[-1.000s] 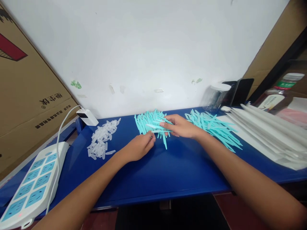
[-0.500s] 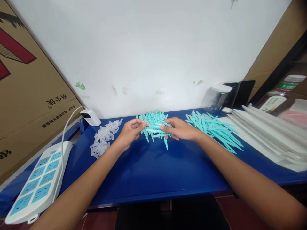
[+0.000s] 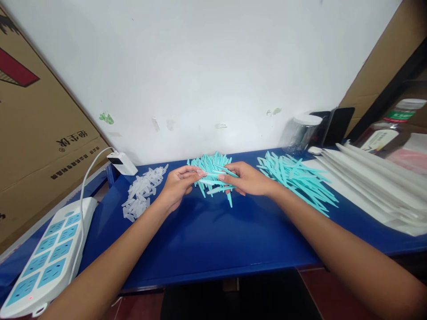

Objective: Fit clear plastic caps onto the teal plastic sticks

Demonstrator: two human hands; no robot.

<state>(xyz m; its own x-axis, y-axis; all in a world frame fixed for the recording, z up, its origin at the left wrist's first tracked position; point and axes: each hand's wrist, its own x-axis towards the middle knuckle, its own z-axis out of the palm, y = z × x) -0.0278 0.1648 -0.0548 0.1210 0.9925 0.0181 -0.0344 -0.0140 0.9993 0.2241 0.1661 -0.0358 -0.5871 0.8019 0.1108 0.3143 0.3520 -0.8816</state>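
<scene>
On the blue table [image 3: 213, 240] lie two heaps of thin teal plastic sticks, one at the middle back [image 3: 210, 165] and one to the right [image 3: 296, 178]. A pile of small clear plastic caps [image 3: 142, 192] lies at the left. My right hand [image 3: 248, 178] is closed on a few teal sticks [image 3: 216, 186] held level over the middle heap. My left hand [image 3: 178, 186] meets the left ends of those sticks, its thumb and fingers pinched at one tip with a small clear cap.
A white and blue power strip [image 3: 43, 262] with its cable lies at the front left, and a white charger [image 3: 122, 163] by the wall. Cardboard boxes [image 3: 36, 124] flank the table. White paper sleeves [image 3: 376, 186], a clear jar [image 3: 300, 133] and a phone [image 3: 338, 126] sit at the right.
My left hand rose from the table in front of the sticks and came up to the left ends of the sticks in my right hand. My right hand stayed almost still.
</scene>
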